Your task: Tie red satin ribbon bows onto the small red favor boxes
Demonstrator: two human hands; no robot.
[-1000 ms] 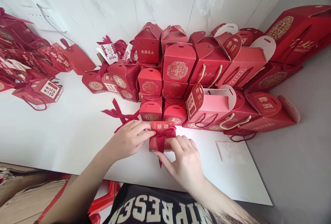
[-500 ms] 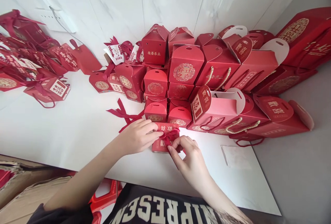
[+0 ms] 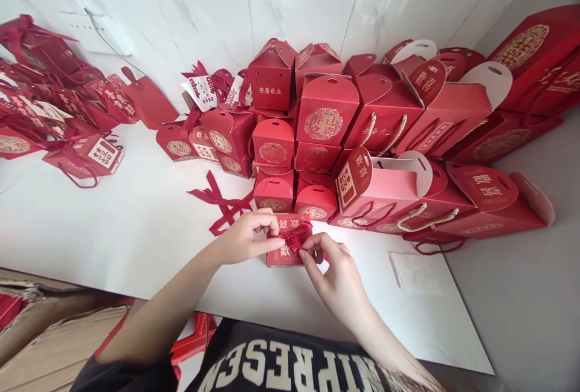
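Observation:
A small red gift box [image 3: 286, 258] with gold characters lies on the white table between my hands. Across its top runs a dark red ribbon [image 3: 296, 238] tied in a bow. My left hand [image 3: 249, 235] pinches the left side of the bow between thumb and fingers. From the right, my right hand [image 3: 333, 262] grips the bow's other side with thumb and forefinger. Several loose ribbon strips [image 3: 220, 199] lie on the table beyond my left hand.
Stacked red gift boxes [image 3: 328, 114] line the wall behind and to the right. More ribboned boxes [image 3: 86, 156] stand at the left. A clear plastic packet [image 3: 414, 272] lies on the right of the table [image 3: 149, 241]. Cardboard boxes [image 3: 63, 343] sit below the front edge.
My left hand has drawn its fingers in and shifted slightly down onto the ribbon. My right hand has moved a little to the right, still pinching the bow.

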